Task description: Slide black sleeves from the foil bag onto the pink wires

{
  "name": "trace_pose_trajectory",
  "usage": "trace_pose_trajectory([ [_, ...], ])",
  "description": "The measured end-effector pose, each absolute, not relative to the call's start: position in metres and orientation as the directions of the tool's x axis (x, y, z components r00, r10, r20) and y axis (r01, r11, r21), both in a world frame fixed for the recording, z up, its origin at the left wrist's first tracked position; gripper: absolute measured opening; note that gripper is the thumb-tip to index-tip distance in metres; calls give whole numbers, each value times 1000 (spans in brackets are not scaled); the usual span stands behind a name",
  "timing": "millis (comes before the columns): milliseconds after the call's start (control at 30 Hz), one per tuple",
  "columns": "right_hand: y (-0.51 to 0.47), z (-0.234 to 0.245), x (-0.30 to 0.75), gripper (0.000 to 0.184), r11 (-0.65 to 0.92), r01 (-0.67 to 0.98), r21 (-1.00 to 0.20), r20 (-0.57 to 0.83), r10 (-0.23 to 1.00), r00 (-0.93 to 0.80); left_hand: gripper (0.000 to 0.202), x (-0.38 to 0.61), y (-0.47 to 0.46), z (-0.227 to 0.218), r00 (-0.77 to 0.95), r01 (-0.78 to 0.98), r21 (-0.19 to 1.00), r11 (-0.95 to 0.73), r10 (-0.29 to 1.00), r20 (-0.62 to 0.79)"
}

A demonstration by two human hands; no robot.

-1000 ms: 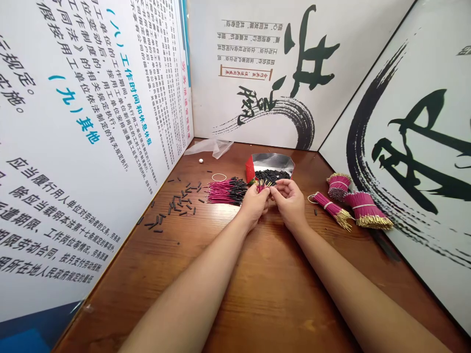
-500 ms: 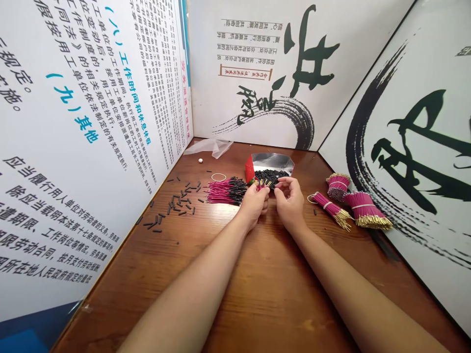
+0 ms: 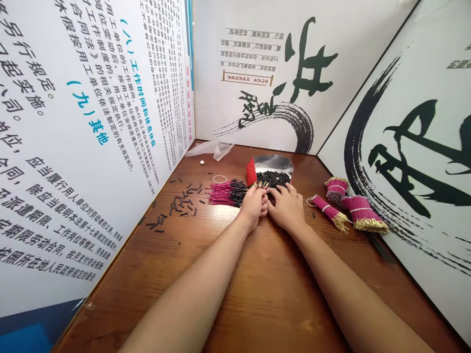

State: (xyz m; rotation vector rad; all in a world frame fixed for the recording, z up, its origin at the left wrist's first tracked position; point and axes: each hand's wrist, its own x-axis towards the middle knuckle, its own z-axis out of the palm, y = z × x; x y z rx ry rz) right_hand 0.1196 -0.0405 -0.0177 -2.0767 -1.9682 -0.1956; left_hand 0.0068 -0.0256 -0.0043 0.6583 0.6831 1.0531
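My left hand (image 3: 253,206) is closed around a small bunch of magenta wires with gold-coloured tips (image 3: 262,185), which stick up past the fingers. Close beside it on the right is my right hand (image 3: 287,208), its thumb and forefinger together at the bunch and the other fingers reaching toward the box. Whatever lies in that pinch is too small to make out. Just behind both hands stands an open red box with a silvery lining (image 3: 251,170), holding many short black sleeves (image 3: 273,177). Left of my left hand lies a pile of magenta wires with black-sleeved ends (image 3: 225,192).
Loose black sleeves (image 3: 180,202) are scattered at the left. Tied magenta wire bundles (image 3: 362,211) rest by the right panel, near a smaller bundle (image 3: 327,210). A rubber band (image 3: 220,179) and clear plastic bag (image 3: 217,149) lie at the back. Printed panels enclose the table (image 3: 235,284).
My right hand has come left and closer to the wire bunch, with its outer fingers stretching toward the box. My left hand keeps its hold. The view has shifted slightly.
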Motion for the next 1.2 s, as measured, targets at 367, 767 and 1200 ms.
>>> trace_pose_trajectory([
  [367,-38,-22,121,45,2,983,-186,328,943,60,19,6,-26,-2,330,-534,772,344,926,-184],
  [767,-34,-28,124,46,56,957,-285,429,900,75,22,7,-25,-6,319,-538,787,302,937,-142],
  [1200,-32,-29,125,49,59,944,-326,444,891,97,20,7,-26,-6,335,-529,795,297,934,-125],
])
